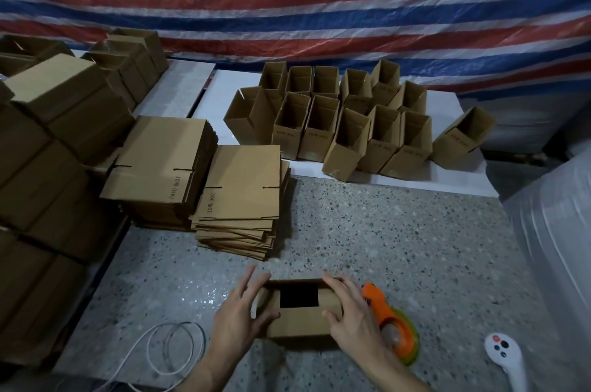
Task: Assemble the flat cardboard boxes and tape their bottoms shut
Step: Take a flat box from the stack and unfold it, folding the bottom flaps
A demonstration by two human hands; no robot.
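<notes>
Through the head camera I see a small brown corrugated cardboard box point(300, 323) lying on the speckled grey stone desk point(399, 238), close to the bottom of the view. Its matte flaps are folded inward but do not meet, leaving a dark rectangular gap in the middle of the upper face.

The box sits directly between the two hands. The left hand point(238, 318) is at its left end, fingers spread and nearly straight over the far corner, with the thumb resting on the near flap. The right hand point(350, 311) covers the right end, fingers laid over the end flap and the thumb pressing on the top face. Both hands are spread and neither is clenched around the box. The fingertips are motion-blurred.

Just beside the right hand, touching its outer edge, lies an orange plastic tape dispenser point(395, 324) with a yellow-green roll. A white plastic handheld controller point(505, 356) lies further right, and a looped white cable point(172, 347) lies to the left.

Beyond the box are two stacks of flat cardboard blanks point(243, 187) with slotted edges. Upright open-topped assembled boxes point(351, 126) crowd a smooth white board point(415, 182), in front of a crinkled red, white and blue striped tarpaulin point(287, 7).
</notes>
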